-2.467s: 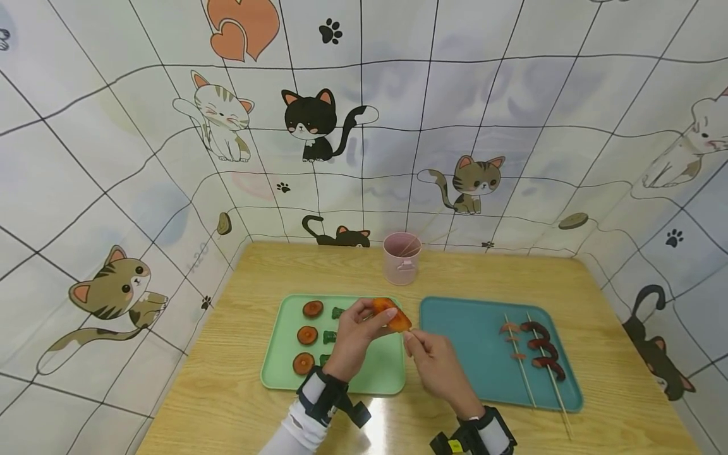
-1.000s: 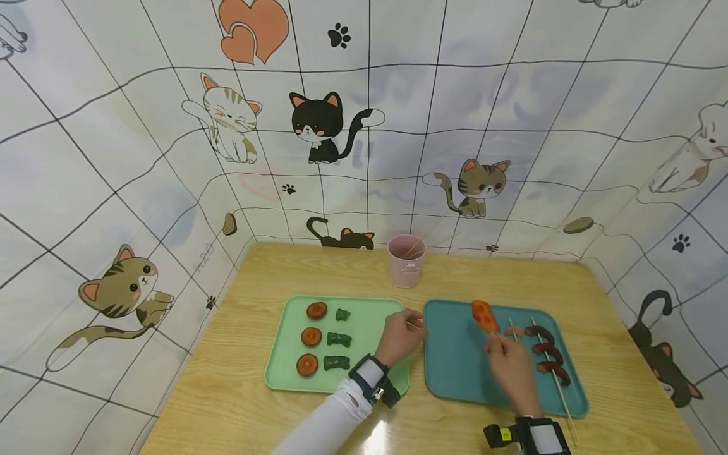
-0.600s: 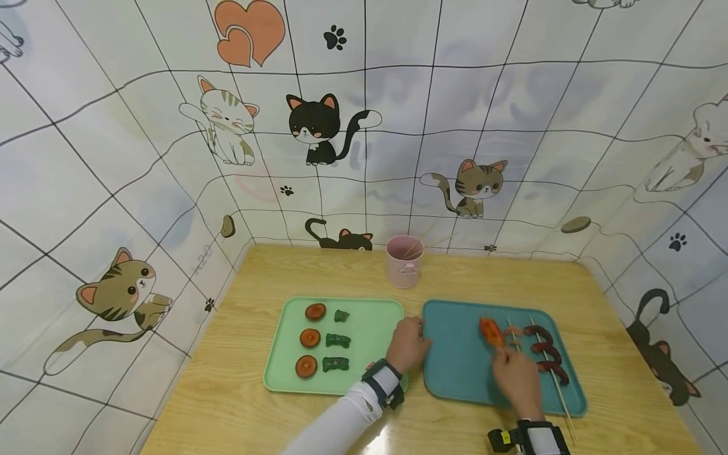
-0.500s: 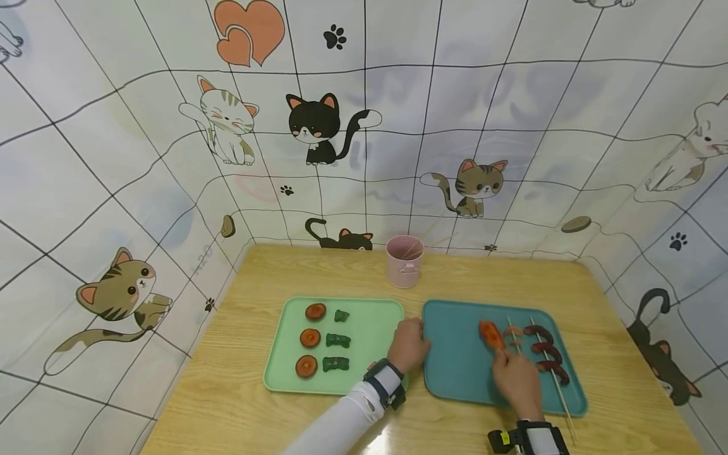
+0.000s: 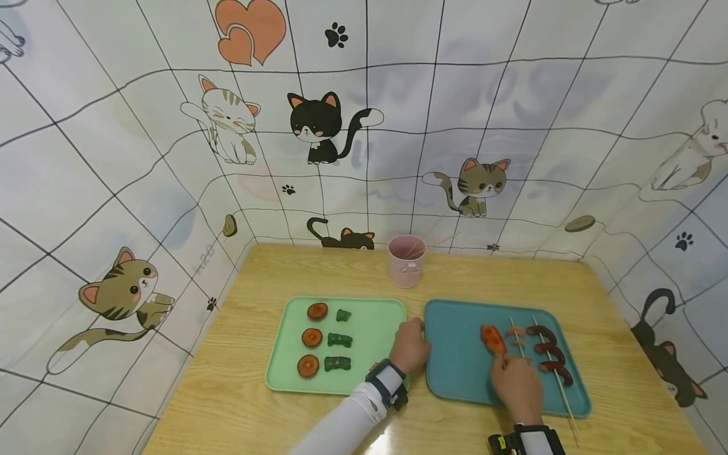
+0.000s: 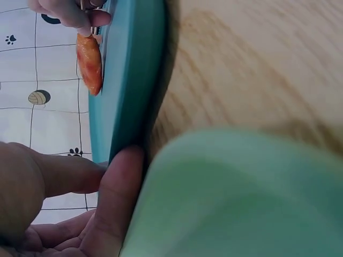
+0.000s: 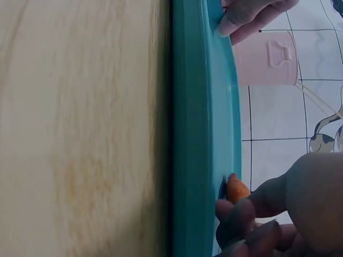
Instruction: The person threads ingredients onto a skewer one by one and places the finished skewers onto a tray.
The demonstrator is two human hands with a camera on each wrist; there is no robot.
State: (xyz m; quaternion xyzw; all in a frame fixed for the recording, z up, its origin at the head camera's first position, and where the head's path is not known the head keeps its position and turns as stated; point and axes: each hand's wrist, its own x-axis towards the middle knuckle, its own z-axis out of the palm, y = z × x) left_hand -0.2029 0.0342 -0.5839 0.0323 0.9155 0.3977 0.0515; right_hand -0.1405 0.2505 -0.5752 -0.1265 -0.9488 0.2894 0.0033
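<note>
My right hand [image 5: 519, 384] pinches the skewer end of an orange-brown toy chicken wing [image 5: 493, 339], low over the blue tray [image 5: 455, 354]. In the right wrist view the wing [image 7: 236, 188] shows just beyond the fingertips; most of the stick is hidden by the hand. My left hand [image 5: 411, 347] grips the blue tray's left rim, and in the left wrist view its thumb and finger meet at the tray's edge. Right of the wing lie a skewer with pinkish curved pieces [image 5: 516, 331] and another skewer [image 5: 565, 404] with dark red sausage-like pieces [image 5: 548, 349].
Left of the blue tray, a green tray [image 5: 372, 379] holds several round brown mushroom-like pieces [image 5: 311, 337] and dark green pieces [image 5: 339, 340]. A pink bucket [image 5: 405, 268] with thin sticks stands at the back. Cat-patterned cloth [image 5: 398, 145] surrounds the wooden table [image 5: 222, 379].
Both hands were at the wing above the green tray. My right hand has carried it right and down to the blue tray; my left hand released it and took the tray's left rim.
</note>
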